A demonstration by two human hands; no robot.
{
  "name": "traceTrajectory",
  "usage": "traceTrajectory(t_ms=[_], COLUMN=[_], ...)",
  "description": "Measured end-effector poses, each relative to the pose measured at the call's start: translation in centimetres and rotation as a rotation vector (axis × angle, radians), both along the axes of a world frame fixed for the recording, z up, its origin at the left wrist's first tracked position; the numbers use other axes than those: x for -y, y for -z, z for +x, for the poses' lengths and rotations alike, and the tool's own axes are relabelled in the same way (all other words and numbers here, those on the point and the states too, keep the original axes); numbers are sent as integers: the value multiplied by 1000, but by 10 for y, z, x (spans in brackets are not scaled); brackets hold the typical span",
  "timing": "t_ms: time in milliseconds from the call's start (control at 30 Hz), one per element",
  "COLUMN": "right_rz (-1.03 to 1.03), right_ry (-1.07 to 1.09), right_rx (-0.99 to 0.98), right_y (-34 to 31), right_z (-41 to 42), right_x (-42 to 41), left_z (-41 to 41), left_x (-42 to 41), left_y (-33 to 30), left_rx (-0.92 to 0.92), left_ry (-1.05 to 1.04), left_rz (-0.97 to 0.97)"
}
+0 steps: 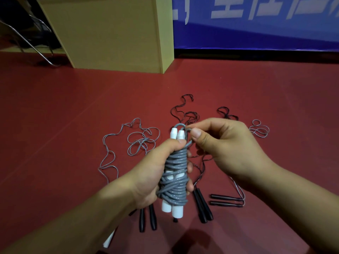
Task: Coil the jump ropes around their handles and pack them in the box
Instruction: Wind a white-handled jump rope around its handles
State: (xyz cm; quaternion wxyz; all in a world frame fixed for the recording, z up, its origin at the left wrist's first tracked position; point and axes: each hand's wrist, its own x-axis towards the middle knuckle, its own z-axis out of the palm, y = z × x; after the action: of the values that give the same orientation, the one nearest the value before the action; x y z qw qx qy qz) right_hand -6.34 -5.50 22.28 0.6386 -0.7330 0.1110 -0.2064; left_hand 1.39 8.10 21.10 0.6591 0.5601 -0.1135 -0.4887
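Observation:
My left hand [150,173] grips a pair of white handles [173,209] held upright, with grey rope [175,173] coiled tightly around them. My right hand [223,145] pinches the last loop of that grey rope [185,128] beside the handles' tapered tips. On the red floor behind lie loose jump ropes: a grey one [139,142] at the left, black ones [187,110] in the middle, and a small grey coil [259,129] at the right. No box shows clearly as a packing box.
Black handle pairs lie on the floor: one [147,219] under my left wrist, one [202,206] in the middle, one [226,199] at the right. A white handle [109,239] peeks out below my left forearm. A tan cabinet [110,33] and a blue banner [256,24] stand behind.

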Motion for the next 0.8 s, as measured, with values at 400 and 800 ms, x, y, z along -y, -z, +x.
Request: traceTrajectory(t_ms=[400, 800], right_rz=[141, 241], right_ry=[18, -186], right_rx=[-78, -119], right_y=[0, 2], right_z=[0, 1], right_x=[2, 2], left_z=[4, 1], left_x=[4, -4], left_y=[5, -2], left_rx=[86, 85], left_ry=[-20, 51], left_rz=[17, -7])
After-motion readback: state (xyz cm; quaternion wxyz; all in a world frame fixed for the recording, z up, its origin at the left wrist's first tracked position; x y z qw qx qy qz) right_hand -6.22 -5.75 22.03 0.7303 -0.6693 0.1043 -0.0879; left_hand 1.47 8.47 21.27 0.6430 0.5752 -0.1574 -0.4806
